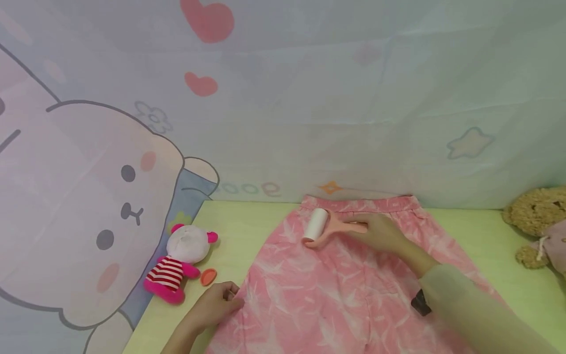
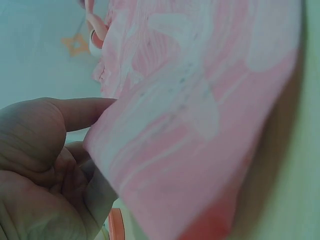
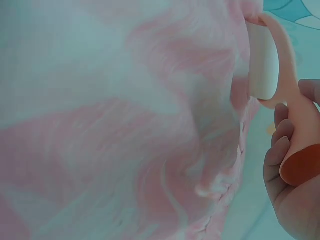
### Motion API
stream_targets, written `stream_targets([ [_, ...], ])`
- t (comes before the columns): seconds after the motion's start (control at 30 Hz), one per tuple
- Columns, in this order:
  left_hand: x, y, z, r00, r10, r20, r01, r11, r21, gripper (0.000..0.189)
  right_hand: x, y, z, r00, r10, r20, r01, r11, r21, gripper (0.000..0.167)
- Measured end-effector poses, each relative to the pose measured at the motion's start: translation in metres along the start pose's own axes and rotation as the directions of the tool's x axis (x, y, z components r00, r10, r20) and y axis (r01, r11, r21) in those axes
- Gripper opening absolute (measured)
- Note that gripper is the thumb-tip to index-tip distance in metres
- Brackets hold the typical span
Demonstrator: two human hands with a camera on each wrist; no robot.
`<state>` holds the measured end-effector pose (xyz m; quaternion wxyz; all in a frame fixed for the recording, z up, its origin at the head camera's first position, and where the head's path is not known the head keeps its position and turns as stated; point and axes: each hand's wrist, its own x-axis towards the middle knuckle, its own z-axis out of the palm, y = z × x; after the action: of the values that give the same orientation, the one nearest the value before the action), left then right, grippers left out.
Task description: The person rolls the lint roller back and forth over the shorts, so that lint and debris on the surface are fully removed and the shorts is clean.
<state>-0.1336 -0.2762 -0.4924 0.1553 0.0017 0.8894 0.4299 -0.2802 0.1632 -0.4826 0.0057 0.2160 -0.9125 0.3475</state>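
Observation:
A pink garment with white streaks and a gathered waistband, like shorts or a skirt [image 1: 327, 295], lies spread on the table. My right hand [image 1: 380, 233] grips the peach handle of a lint roller [image 1: 316, 225], whose white roll rests on the cloth just below the waistband. In the right wrist view, fingers [image 3: 282, 132] curl round the lint roller's handle [image 3: 302, 120]. At the garment's left edge, my left hand [image 1: 216, 305] pinches the fabric. The left wrist view shows that edge of the garment [image 2: 165, 145] lifted between thumb and fingers.
A plush toy in a striped shirt [image 1: 177, 260] lies at the left, with a small orange oval piece [image 1: 208, 277] beside it. A brown teddy bear [image 1: 537, 216] sits at the right edge. A cartoon-printed cloth [image 1: 336, 98] hangs behind the light green table [image 1: 247, 221]. Something dark [image 1: 420, 303] lies near the right sleeve.

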Motion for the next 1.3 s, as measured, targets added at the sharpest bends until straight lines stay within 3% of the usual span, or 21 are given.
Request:
stream_targets([
  [0.47,0.0,0.001,0.0,1.0,0.004,-0.001,-0.004,1.0,-0.001,0.014,0.025,-0.033,0.027,0.999,0.012,0.034,-0.012,1.0,0.008,0.046],
  [0.63,0.001,0.0,-0.001,1.0,0.007,0.002,-0.007,1.0,-0.012,0.015,0.029,-0.041,0.029,1.0,0.0,0.01,0.0,1.0,-0.005,0.045],
  [0.9,-0.001,-0.001,-0.002,1.0,0.003,-0.004,-0.004,1.0,-0.01,0.016,0.016,-0.034,0.006,1.0,0.027,0.0,-0.027,0.997,0.073,0.05],
  [1.13,-0.001,-0.002,-0.001,1.0,0.009,-0.004,-0.009,1.0,-0.014,0.015,-0.005,-0.012,-0.022,1.0,0.027,-0.003,-0.027,0.998,0.055,0.05],
  [1.3,0.0,-0.002,0.0,1.0,0.005,-0.009,-0.005,1.0,-0.007,0.015,-0.023,0.007,-0.038,1.0,-0.016,-0.021,0.017,0.999,0.047,0.051],
])
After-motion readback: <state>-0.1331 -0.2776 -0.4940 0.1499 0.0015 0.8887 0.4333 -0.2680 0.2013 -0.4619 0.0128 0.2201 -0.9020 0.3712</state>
